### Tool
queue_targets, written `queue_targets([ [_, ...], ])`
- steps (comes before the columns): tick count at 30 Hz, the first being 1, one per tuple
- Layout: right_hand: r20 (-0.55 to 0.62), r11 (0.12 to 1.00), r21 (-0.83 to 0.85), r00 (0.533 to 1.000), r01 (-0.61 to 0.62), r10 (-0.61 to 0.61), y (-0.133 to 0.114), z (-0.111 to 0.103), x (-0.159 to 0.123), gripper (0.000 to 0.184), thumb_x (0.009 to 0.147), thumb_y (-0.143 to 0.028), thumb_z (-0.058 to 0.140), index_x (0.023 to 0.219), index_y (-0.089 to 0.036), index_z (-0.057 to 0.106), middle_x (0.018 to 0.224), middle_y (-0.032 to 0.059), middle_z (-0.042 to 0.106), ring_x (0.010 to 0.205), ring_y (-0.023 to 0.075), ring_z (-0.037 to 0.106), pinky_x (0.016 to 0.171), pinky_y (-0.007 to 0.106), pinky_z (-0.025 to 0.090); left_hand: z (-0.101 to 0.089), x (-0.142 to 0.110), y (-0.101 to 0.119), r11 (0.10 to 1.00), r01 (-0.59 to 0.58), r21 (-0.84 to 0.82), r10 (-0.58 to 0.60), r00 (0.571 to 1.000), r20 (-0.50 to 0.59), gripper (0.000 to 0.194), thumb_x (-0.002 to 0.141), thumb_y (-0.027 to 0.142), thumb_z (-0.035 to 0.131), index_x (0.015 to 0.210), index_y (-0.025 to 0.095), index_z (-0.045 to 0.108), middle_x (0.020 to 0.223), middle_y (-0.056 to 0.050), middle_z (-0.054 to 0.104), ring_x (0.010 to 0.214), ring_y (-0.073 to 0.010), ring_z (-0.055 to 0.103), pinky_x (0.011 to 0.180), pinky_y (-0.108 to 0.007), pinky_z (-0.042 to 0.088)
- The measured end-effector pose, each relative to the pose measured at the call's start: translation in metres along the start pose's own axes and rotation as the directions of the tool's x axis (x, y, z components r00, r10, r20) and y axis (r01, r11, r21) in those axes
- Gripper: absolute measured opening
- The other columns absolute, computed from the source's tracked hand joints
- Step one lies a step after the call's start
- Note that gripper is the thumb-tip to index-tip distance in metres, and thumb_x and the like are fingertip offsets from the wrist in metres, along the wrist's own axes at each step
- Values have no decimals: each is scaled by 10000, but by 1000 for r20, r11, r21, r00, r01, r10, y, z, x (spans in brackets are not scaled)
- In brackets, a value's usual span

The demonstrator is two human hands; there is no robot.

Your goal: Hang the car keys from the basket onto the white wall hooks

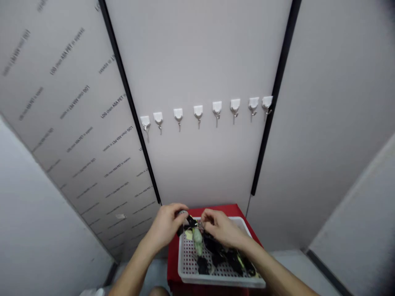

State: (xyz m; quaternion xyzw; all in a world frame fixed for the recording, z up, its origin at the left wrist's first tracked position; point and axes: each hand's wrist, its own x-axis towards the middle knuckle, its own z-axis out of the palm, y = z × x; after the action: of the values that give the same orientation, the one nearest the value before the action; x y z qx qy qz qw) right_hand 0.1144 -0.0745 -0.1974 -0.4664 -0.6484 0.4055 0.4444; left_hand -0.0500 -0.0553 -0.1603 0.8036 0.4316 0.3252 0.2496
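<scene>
My left hand (168, 224) is closed around a small black item (191, 222) with a strap-like end and a metallic bit at its tip; its exact kind does not show. Close by, my right hand (220, 227) pinches with fingers curled near that tip, and what is between them is too small to name. Both hands are over the far side of a white perforated plastic basket (222, 280). Inside lie a pale green, soft-looking piece (198, 240), a small yellowish piece (189, 234) and several dark items (233, 261), partly hidden by my right hand and forearm.
The basket stands on a red-covered surface (226, 209) against a light wall panel. Several white adhesive hooks (198, 111) with metal hangers run in a row across the panel. Black strips (123, 78) edge it, and a printed panel (74, 102) stands at left.
</scene>
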Motion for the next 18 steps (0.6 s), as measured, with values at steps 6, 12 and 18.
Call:
queue_targets([
  [6, 171, 978, -35, 965, 208, -199, -17, 13, 11, 165, 687, -277, 384, 697, -139, 472, 657, 3, 485, 625, 94, 427, 590, 216, 347, -22, 15, 27, 941, -192, 278, 162, 978, 129, 262, 580, 224, 482, 833, 209, 550, 734, -1, 564, 685, -117, 470, 625, -213, 337],
  [12, 99, 975, 167, 981, 148, -166, -44, 27, 34, 163, 671, -293, 409, 651, -136, 445, 525, -37, 423, 466, 46, 367, 443, 170, 301, -70, 30, 26, 995, 7, -98, -5, 1000, 18, 178, 550, 242, 519, 695, 141, 545, 553, 32, 499, 523, -72, 414, 503, -184, 317],
  [18, -123, 946, 285, 985, 151, -120, -101, 48, 75, 258, 662, -378, 370, 689, -142, 470, 481, -43, 414, 392, 36, 335, 359, 158, 246, -108, 55, 40, 893, -62, -445, -81, 952, -295, 225, 515, 227, 553, 715, 127, 534, 588, 21, 497, 541, -61, 443, 530, -189, 344],
])
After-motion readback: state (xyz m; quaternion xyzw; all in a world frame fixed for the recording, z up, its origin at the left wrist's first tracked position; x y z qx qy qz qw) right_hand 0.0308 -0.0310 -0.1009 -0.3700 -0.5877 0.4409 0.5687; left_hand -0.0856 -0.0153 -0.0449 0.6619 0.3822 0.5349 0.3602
